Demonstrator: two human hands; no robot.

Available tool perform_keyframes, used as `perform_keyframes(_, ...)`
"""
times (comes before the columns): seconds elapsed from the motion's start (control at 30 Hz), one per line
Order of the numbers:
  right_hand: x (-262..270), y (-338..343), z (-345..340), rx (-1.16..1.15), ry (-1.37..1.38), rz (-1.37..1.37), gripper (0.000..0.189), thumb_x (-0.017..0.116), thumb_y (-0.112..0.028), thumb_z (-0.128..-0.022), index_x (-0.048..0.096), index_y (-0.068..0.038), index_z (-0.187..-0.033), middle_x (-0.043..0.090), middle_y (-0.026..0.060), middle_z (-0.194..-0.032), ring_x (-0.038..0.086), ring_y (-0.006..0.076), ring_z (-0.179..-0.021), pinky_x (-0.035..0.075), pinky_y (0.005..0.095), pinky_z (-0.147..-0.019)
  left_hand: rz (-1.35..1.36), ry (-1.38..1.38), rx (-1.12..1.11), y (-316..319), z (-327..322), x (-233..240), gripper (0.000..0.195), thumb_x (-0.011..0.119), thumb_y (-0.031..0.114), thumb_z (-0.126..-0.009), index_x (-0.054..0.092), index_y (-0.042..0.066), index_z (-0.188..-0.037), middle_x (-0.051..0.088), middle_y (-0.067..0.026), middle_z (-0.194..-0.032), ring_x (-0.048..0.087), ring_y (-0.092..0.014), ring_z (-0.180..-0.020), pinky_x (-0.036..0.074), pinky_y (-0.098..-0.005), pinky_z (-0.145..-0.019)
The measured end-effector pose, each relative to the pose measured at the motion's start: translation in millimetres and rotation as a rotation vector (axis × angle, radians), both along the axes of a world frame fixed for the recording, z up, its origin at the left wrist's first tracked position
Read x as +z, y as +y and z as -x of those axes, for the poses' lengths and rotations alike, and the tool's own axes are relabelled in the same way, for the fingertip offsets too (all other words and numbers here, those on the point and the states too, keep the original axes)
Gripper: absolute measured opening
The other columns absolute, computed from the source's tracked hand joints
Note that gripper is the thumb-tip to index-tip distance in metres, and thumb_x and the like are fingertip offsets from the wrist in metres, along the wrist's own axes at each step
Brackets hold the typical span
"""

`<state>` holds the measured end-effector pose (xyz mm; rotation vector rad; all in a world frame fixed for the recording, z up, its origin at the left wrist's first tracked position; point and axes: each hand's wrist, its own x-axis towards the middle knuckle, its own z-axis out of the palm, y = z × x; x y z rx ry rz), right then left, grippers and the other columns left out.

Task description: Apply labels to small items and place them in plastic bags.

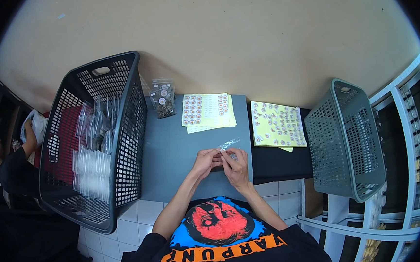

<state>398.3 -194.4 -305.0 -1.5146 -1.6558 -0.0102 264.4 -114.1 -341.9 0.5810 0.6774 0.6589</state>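
My left hand and my right hand meet over the front right of a grey table. Between their fingertips is the top of a clear plastic bag, pinched from both sides. Part of the bag lies behind my right fingers, so its contents are mostly hidden. Beyond my hands, sheets of round stickers on yellow backing lie on the table. Small zip bags with dark coiled contents and round stickers lean at the table's back left.
To the left stands a dark plastic basket holding several filled clear bags. On a black surface at right lies another sticker stack, beside a green basket. A wall rises behind. Another person works at far left.
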Motion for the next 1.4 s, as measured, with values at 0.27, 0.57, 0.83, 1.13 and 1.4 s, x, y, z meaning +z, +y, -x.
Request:
perform_keyframes(0.27,-4.9,-6.3,-10.9,0.083,-0.037,0.039,0.029,0.073,-0.008,-0.084,0.073,-0.008,-0.113,0.060,0.0156,-0.110,0.057,0.0305,-0.092,0.045,0.0432,-0.081,-0.186,0.210,-0.020,-4.3,0.6,-5.1,0.023,0.062,0.017,-0.100,0.071,-0.004,-0.100,0.072,-0.0118,-0.095,0.070,-0.015,-0.086,0.061,-0.0297,-0.075)
perform_keyframes(0.57,-4.2,12.7,-31.9,-0.054,0.158,0.041,0.031,0.080,-0.012,-0.076,0.074,-0.006,-0.106,0.066,0.0158,-0.115,0.064,0.0281,-0.098,0.052,0.0369,-0.080,-0.504,0.276,-0.039,-7.0,2.8,-6.3,0.018,0.055,0.005,-0.101,0.068,-0.006,-0.096,0.072,-0.0120,-0.085,0.072,-0.018,-0.076,0.061,-0.0285,-0.071)
perform_keyframes(0.83,12.4,29.3,-49.4,0.245,0.633,0.517,0.046,0.084,-0.007,-0.075,0.069,-0.003,-0.118,0.076,0.0095,-0.091,0.071,0.0135,-0.086,0.055,0.0284,-0.084,-0.510,0.303,-0.188,1.8,8.4,27.5,0.017,0.051,0.002,-0.102,0.065,-0.006,-0.101,0.072,-0.0141,-0.088,0.073,-0.020,-0.081,0.061,-0.0296,-0.075)
perform_keyframes(1.13,4.8,23.9,-37.7,0.190,0.793,0.433,0.029,0.080,0.001,-0.079,0.072,0.002,-0.107,0.075,0.0097,-0.089,0.071,0.0131,-0.087,0.056,0.0241,-0.080,-0.559,0.280,0.122,-9.3,3.8,25.3,0.016,0.064,0.007,-0.097,0.071,-0.004,-0.106,0.074,-0.0123,-0.095,0.072,-0.017,-0.084,0.060,-0.0284,-0.076)
perform_keyframes(1.4,27.6,23.2,-31.3,0.127,0.548,0.444,0.018,0.081,-0.011,-0.080,0.076,0.002,-0.091,0.075,0.0113,-0.081,0.071,0.0135,-0.076,0.056,0.0280,-0.073,-0.672,0.454,0.125,-8.2,3.8,30.9,0.014,0.070,0.009,-0.093,0.075,-0.002,-0.099,0.075,-0.0086,-0.090,0.069,-0.012,-0.081,0.057,-0.0273,-0.074)
